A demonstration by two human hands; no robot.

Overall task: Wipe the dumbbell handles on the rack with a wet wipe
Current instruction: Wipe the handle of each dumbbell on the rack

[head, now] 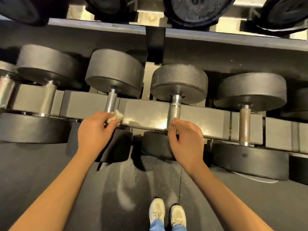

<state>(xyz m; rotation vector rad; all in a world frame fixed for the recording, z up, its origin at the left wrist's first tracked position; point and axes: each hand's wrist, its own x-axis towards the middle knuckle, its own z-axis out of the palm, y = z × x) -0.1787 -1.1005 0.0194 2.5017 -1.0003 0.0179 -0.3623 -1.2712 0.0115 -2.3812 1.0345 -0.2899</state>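
Wiping down a gym's dumbbell rack [146, 114], a person works a crumpled white wet wipe [116, 117] against the near end of a knurled chrome handle [110, 102], just where the bar crosses the rack's front rail. The left hand [95, 129] pinches the wipe between thumb and curled fingers, knuckles up, its forearm reaching in from the lower left. The right hand [186, 140] curls its fingers round the near end of the neighbouring handle [175, 107], one place to the right, apparently to steady that dumbbell or claim it as the next stop.

The step in hand appears to be the scrub of the chrome handle itself, with most of its length toward the rack's back edge bare of the wipe. The next move likely calls for wrapping the wipe round the bar and drawing it along the knurling toward the far weight head, then crossing to the bar under the right hand. A rust-brown handle [244, 125] waits further toward the rack's right end. Whether the handles at the left end are done cannot be told.
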